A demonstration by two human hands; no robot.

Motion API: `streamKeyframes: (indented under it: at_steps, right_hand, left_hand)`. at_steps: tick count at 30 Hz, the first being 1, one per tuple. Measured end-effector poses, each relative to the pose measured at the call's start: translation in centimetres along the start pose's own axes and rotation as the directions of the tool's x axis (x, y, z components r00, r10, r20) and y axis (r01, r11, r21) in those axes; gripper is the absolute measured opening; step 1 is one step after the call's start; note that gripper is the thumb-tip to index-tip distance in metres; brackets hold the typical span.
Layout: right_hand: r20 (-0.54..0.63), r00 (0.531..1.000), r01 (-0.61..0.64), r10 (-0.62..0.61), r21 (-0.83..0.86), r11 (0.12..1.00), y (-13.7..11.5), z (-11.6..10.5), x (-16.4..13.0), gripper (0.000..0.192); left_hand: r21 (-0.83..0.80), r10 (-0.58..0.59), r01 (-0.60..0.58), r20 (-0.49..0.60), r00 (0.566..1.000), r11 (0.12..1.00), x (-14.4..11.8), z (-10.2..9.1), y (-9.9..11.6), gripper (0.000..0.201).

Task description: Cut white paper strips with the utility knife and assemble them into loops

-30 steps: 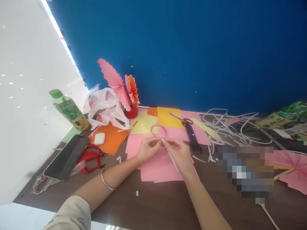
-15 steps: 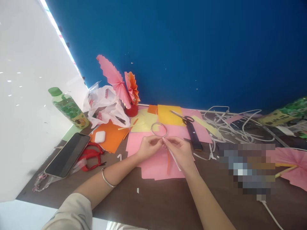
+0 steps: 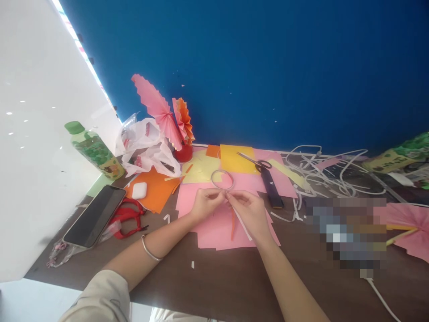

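Note:
My left hand (image 3: 210, 203) and my right hand (image 3: 246, 210) meet over the pink sheets (image 3: 214, 237), fingertips pinched together. Above the fingertips stands a thin pale loop (image 3: 212, 180), which looks like a curled paper strip; its lower edge runs into both pinches. A white paper strip (image 3: 243, 222) trails down from under the right fingers. Beside it an orange strip (image 3: 232, 226) hangs or lies below the hands; whether it is held I cannot tell. The exact join between the fingers is hidden.
Scissors (image 3: 263, 165) and a dark bar (image 3: 272, 190) lie beyond my right hand. White cables (image 3: 335, 179) tangle at the right. To the left are a phone (image 3: 94, 217), a white earbud case (image 3: 139, 190), a bottle (image 3: 94, 150) and folded paper fans (image 3: 161, 109).
Both hands keep their pinch at the loop's base, with only a slight shift of the fingers. The orange strip below has swung a little to the left.

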State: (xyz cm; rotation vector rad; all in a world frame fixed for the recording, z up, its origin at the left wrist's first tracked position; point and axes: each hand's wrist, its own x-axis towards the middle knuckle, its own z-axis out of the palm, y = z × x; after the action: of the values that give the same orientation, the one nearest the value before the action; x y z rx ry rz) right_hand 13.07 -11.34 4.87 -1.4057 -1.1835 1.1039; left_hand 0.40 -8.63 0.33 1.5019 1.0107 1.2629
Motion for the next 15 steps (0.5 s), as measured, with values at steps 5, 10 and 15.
streamKeyframes:
  at_steps: [5,10,15]
  right_hand:
    - [0.032,0.998,-0.051,0.05,0.05,0.997,-0.23,-0.14,-0.03,0.034]
    - [0.035,0.998,-0.051,0.051,0.01,0.999,-0.4,-0.31,0.08,0.034]
    - [0.047,0.996,-0.082,0.08,0.03,0.996,-0.32,-0.34,0.06,0.041]
  left_hand:
    - [0.011,-0.021,0.022,-0.014,1.0,1.0,0.1,-0.01,0.08,0.039]
    - [-0.027,-0.039,0.039,-0.001,0.999,0.999,-0.02,0.08,0.22,0.038]
    - [-0.084,-0.099,0.096,-0.029,0.995,0.992,0.16,0.06,-0.06,0.033]
